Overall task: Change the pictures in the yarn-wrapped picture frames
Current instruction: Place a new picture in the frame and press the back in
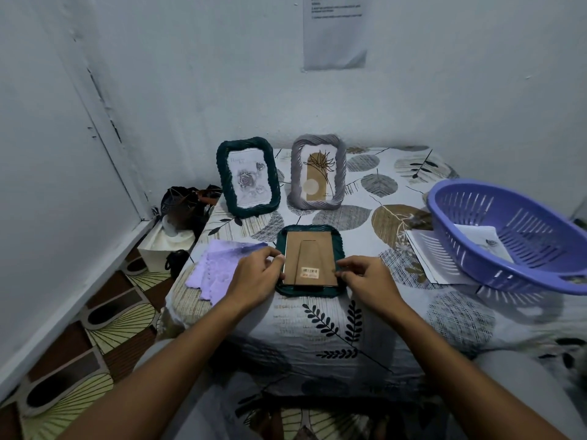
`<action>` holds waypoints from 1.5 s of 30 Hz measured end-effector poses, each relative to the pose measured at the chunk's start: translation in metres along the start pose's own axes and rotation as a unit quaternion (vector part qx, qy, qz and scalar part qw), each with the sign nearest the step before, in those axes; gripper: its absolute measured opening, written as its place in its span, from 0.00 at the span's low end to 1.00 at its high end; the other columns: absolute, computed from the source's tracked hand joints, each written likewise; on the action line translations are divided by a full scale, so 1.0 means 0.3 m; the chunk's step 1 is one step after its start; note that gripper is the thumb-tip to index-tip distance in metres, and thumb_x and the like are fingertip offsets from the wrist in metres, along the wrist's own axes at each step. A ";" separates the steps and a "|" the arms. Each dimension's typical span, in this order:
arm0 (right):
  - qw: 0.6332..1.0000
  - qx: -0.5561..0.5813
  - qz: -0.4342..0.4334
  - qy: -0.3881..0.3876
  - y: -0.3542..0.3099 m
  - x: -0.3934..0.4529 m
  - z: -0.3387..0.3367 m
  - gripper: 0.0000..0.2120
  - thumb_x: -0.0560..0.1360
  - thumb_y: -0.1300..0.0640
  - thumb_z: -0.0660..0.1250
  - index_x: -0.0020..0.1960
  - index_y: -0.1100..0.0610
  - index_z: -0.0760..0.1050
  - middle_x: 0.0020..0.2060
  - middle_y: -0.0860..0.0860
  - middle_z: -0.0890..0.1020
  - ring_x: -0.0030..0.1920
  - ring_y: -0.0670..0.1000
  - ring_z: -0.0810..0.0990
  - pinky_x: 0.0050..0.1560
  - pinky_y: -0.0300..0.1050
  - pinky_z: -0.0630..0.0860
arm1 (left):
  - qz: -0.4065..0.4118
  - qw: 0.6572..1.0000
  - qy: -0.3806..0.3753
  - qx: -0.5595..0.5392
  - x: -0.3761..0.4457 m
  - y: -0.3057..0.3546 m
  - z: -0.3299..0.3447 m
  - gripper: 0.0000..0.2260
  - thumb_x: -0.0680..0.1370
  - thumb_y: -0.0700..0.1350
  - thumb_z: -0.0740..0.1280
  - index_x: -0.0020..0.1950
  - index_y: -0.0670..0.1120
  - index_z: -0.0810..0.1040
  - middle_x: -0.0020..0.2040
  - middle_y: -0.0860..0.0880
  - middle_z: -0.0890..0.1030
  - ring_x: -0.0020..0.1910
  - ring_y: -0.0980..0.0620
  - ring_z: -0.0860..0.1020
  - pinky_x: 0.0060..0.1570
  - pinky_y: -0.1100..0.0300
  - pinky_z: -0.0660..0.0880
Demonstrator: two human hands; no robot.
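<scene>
1. Lying at 9 o'clock of the face-down frame [308, 261], the lilac cloth [222, 268] sits just beside the left hand [254, 277]; a dragged wrist could, I judge, pull it off the table edge.
2. Pinching the left edge of the brown backing board [310, 258], the left hand's fingers curl at the rim of the dark green frame; prying too hard could bend the board or its folded stand.
3. Pinching the board's right lower edge, the right hand [365, 277] mirrors it; uneven lifting could let any glass underneath slip, though none shows.
4. Standing at 11 and 12 o'clock, the green upright frame [248, 176] and grey upright frame [318, 171] could topple if nudged.
5. Resting at 3 o'clock, the purple basket [508, 236] holds paper prints; a reaching sleeve might tip it.
</scene>
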State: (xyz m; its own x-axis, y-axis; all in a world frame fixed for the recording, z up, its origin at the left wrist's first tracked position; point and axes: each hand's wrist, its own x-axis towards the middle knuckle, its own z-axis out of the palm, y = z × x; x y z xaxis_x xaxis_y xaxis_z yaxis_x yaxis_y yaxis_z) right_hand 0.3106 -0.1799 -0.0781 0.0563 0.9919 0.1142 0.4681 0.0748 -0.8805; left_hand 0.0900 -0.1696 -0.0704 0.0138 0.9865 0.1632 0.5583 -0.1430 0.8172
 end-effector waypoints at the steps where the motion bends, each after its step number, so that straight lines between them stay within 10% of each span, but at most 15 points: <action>1: 1.000 -0.008 -0.006 0.002 -0.003 0.003 -0.004 0.10 0.74 0.65 0.68 0.54 0.60 0.82 0.46 0.53 0.85 0.48 0.48 0.82 0.55 0.43 0.78 | 0.013 1.000 -0.002 0.019 0.007 -0.001 -0.006 0.05 0.78 0.47 0.63 0.47 0.49 0.79 0.36 0.51 0.83 0.38 0.54 0.81 0.42 0.57 0.77; 18: 0.981 -0.177 -0.067 -0.038 -0.015 0.396 -0.038 0.12 0.75 0.66 0.66 0.58 0.59 0.80 0.52 0.54 0.83 0.49 0.48 0.79 0.49 0.42 0.74 | 0.140 0.956 -0.098 0.240 0.436 -0.051 -0.055 0.11 0.73 0.42 0.70 0.54 0.47 0.84 0.52 0.48 0.83 0.55 0.49 0.78 0.56 0.55 0.74; 29: 0.948 -0.245 -0.075 -0.189 0.008 0.552 -0.053 0.13 0.71 0.63 0.73 0.55 0.57 0.82 0.49 0.50 0.85 0.46 0.44 0.80 0.47 0.34 0.74 | 0.194 0.921 -0.201 0.270 0.566 -0.077 -0.044 0.09 0.71 0.42 0.74 0.50 0.50 0.86 0.45 0.54 0.85 0.43 0.59 0.76 0.43 0.70 0.68; 45: 0.942 -0.212 -0.117 -0.233 0.027 0.579 -0.078 0.09 0.69 0.62 0.75 0.49 0.59 0.84 0.42 0.49 0.85 0.37 0.37 0.80 0.39 0.24 0.72 | 0.266 0.901 -0.204 0.275 0.597 -0.117 -0.044 0.07 0.71 0.46 0.75 0.48 0.53 0.86 0.44 0.55 0.84 0.48 0.54 0.76 0.48 0.52 0.75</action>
State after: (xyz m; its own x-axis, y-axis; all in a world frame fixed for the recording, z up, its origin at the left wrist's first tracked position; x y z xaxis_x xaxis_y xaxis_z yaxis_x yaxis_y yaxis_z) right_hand 0.3449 -0.0093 -0.0548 -0.4396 0.8980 -0.0196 0.7355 0.3473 -0.5817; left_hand 0.0619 0.0111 -0.0624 0.6428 0.7526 0.1428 0.7069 -0.6546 0.2679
